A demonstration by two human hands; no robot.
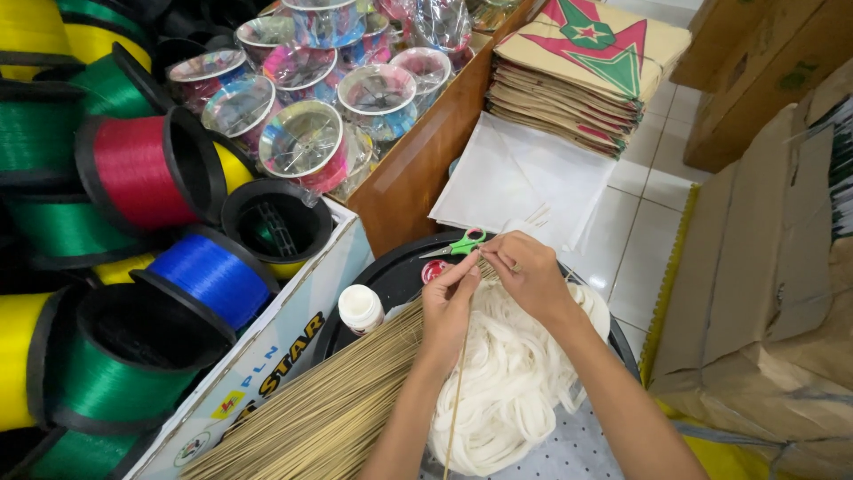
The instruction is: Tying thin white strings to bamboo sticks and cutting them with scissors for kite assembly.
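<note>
**Both hands pinching one thin stick over the string pile**

Left hand (447,307) and right hand (526,273) are both closed to a fingertip pinch on the top end of a thin bamboo stick (457,400), which runs down toward 6 o'clock over the heap of white string (511,382). Green scissors (458,244) lie at 12 o'clock from the hands, a white bottle (360,308) at 9, and the bundle of sticks (329,409) fans out toward 7.

My scissors (461,243) green-handled, string pile (511,382) white, sticks (329,413) tan, spools red (142,173) and blue (213,277), kite stack (591,49) tan with red-green star.
</note>
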